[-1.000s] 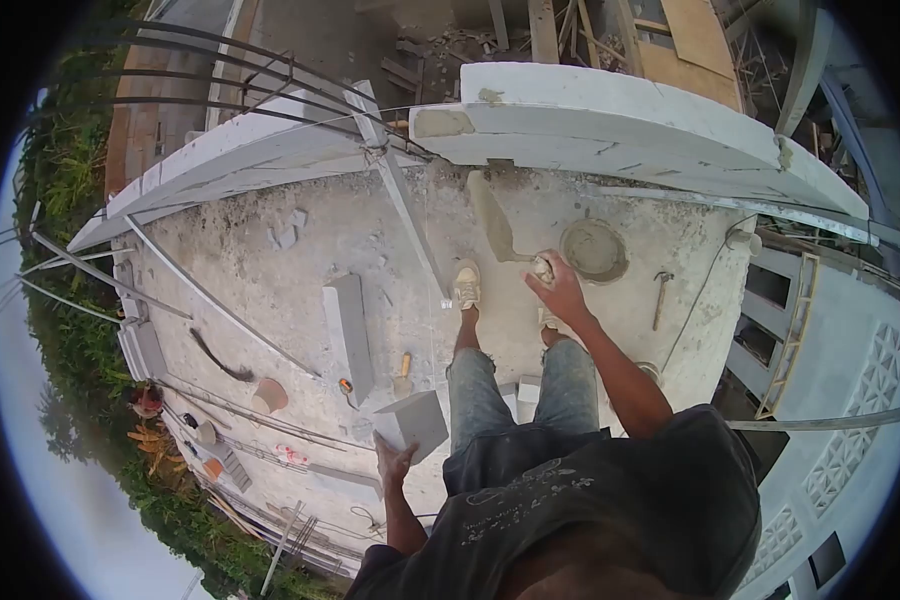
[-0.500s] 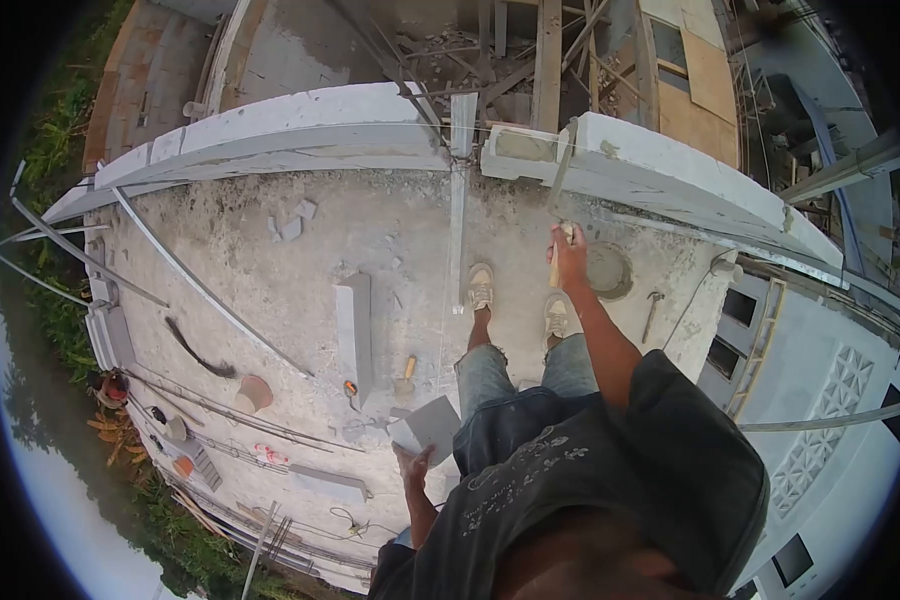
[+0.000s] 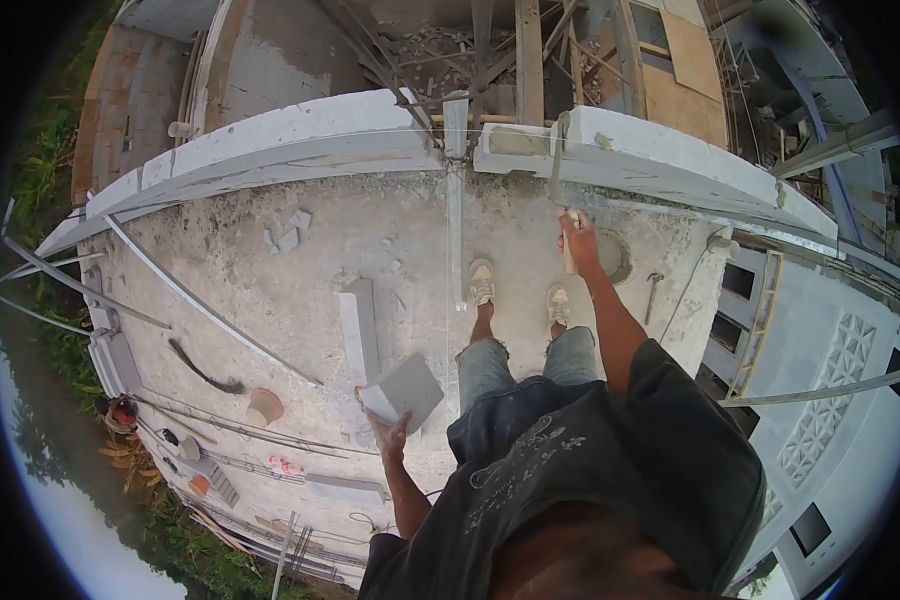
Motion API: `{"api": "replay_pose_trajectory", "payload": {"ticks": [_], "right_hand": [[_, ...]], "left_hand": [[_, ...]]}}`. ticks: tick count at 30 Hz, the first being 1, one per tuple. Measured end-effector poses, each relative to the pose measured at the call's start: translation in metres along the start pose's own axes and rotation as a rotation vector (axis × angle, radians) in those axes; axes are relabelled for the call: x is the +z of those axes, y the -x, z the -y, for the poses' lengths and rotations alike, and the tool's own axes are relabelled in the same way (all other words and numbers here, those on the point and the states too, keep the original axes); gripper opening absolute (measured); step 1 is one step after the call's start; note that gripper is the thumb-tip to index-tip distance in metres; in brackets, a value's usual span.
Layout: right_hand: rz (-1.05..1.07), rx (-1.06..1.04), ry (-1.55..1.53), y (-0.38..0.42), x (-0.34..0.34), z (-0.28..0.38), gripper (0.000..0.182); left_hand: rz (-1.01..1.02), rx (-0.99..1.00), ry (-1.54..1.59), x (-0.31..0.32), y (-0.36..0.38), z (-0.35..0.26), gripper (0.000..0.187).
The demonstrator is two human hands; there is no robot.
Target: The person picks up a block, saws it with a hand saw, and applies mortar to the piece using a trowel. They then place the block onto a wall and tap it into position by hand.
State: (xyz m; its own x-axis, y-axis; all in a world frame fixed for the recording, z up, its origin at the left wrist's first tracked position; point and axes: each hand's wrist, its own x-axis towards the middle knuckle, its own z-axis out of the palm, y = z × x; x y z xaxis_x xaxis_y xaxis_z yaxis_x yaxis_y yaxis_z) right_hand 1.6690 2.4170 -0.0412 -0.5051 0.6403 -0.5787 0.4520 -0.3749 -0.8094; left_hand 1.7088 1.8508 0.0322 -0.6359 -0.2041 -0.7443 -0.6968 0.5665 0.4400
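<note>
My left hand (image 3: 390,432) grips a grey concrete block (image 3: 408,388) by its lower edge, holding it out over the floor to my left. My right hand (image 3: 578,240) is closed around the light handle of a trowel (image 3: 557,165). The trowel's narrow-looking blade points away from me and reaches the end of the right stretch of white block wall (image 3: 670,150). Beside the blade, a low block has a grey mortar patch (image 3: 520,143) on top. A round patch of wet mortar (image 3: 616,258) on the floor is partly covered by my right forearm.
An upright metal post (image 3: 456,230) stands between the wall stretches. A long block (image 3: 358,325) and a metal bar (image 3: 205,287) lie on the floor to the left. A hammer (image 3: 654,295) lies at right. Beyond the wall is a drop with timber props (image 3: 530,60).
My left hand has carried the block forward and slightly left, and it now hides the tools on the floor there. My right hand has shifted slightly with the trowel at the wall end.
</note>
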Motion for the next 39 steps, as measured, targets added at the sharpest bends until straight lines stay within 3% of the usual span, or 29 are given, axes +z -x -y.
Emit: {"api": "replay_pose_trajectory", "payload": {"ticks": [2,7,10,13,16,18,21,24,27,30,34,35,39], "right_hand": [[0.015,0.001,0.032,0.001,-0.016,0.0,0.028],[0.025,-0.003,0.145,0.063,-0.049,-0.033,0.032],[-0.096,-0.146,0.513,0.049,-0.059,-0.083,0.035],[-0.132,-0.164,0.628,0.035,-0.022,-0.04,0.055],[-0.187,-0.354,0.593,0.026,0.016,-0.006,0.052],[-0.197,-0.286,0.49,0.022,0.039,-0.018,0.051],[-0.283,-0.256,0.578,0.03,0.074,-0.005,0.052],[-0.412,-0.289,0.523,0.019,0.113,0.0,0.061],[-0.677,-0.279,0.623,-0.01,0.143,0.0,0.058],[-0.712,0.042,0.522,-0.016,0.136,0.008,0.055],[-0.603,0.054,0.475,0.037,0.109,-0.023,0.06],[-0.602,0.044,0.495,0.052,0.106,-0.035,0.059],[-0.587,-0.407,0.636,0.083,0.083,-0.096,0.05]], "left_hand": [[0.005,0.046,-0.002,-0.001,0.0,-0.01,0.117],[0.018,-0.056,0.093,0.001,0.007,-0.01,0.116],[0.055,-0.124,0.11,0.006,0.001,0.015,0.118],[0.08,-0.168,0.019,0.01,-0.003,0.065,0.122],[0.094,-0.202,-0.091,0.003,0.019,0.06,0.128],[0.106,-0.256,-0.104,0.004,0.027,0.059,0.132],[0.101,-0.367,-0.015,0.008,0.029,0.071,0.132],[0.105,-0.339,0.019,0.007,0.036,0.07,0.132],[0.098,-0.3,-0.043,0.006,0.038,0.062,0.131],[0.051,-0.289,0.066,0.007,0.04,0.052,0.131],[0.065,-0.271,0.081,0.006,0.032,0.05,0.131],[0.062,-0.268,0.094,0.005,0.029,0.051,0.131],[0.064,-0.229,0.152,0.006,0.024,0.048,0.13]]}}
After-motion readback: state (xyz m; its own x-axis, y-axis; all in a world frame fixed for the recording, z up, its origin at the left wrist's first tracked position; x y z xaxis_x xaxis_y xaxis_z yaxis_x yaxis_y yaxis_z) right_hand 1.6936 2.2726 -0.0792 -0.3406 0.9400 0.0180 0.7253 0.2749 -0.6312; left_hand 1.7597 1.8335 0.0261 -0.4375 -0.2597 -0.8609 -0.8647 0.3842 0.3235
